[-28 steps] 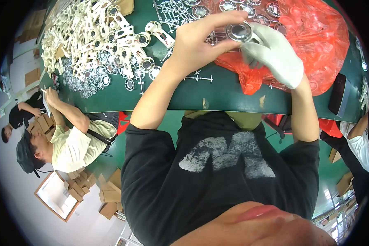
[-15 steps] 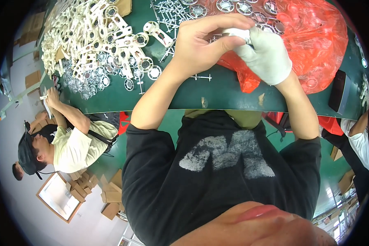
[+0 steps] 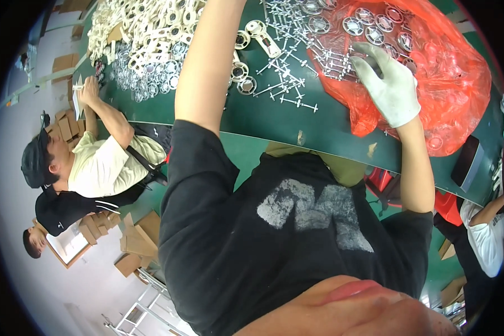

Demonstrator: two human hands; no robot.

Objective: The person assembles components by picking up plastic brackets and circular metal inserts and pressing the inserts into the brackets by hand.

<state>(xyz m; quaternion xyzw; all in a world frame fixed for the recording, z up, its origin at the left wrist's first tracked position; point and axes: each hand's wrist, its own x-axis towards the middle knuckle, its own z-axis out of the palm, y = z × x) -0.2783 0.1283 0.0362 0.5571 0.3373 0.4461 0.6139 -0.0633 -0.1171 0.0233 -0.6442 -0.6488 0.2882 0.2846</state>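
Note:
My left forearm (image 3: 210,67) runs up past the top edge, so the left hand itself is out of the picture. My right hand (image 3: 391,92), in a pale glove, is over the red plastic bag with its thumb and fingers apart. Its fingertips are at a cluster of small silvery axle-like rods with crosspieces (image 3: 334,64); whether they touch them I cannot tell. Just beyond lie several round spoked rings (image 3: 374,35) on the bag. More of these rods (image 3: 288,78) are scattered on the green table to the left.
A big heap of cream plastic parts (image 3: 151,28) covers the far left of the table (image 3: 263,126), with a pile of clear spoked rings (image 3: 145,73) before it. The red bag (image 3: 453,84) spreads at right, near a dark box (image 3: 467,162). A co-worker (image 3: 103,162) sits at left.
My hands have parted. The left has reached away beyond the top edge with the white piece no longer in sight, and the right has opened above the rods. The view has shifted.

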